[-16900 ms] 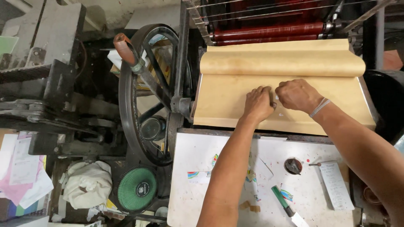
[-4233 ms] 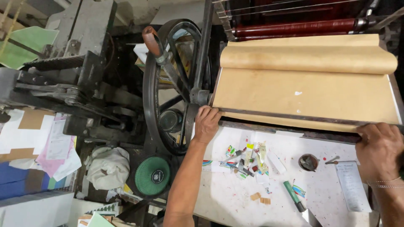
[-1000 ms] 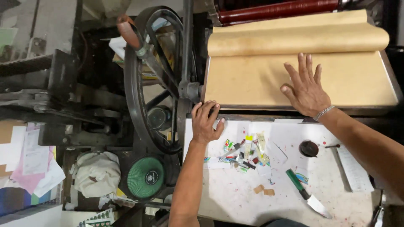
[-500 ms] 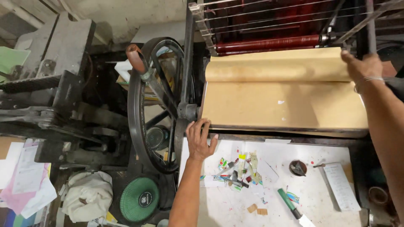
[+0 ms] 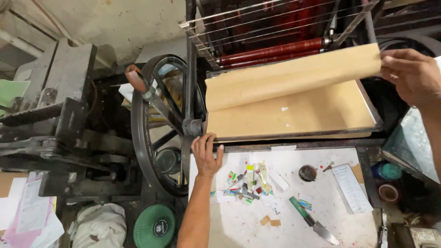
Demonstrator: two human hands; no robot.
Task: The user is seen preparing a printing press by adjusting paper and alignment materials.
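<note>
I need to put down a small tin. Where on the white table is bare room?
Bare patch: white table near edge, between left hand forearm and palette knife. Crowded: coloured scraps in the middle, ink tin and paper slip rightward.

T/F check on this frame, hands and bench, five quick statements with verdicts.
1. The right hand holds the edge of the tan paper sheet. True.
2. The left hand grips the flywheel handle. False: it rests flat at the corner of the white table, by the press frame.
3. A green-handled knife lies on the table. True.
4. The dark red rollers sit below the table. False: they are above the sheet.
5. Both hands are on the paper. False: only the right.
</note>
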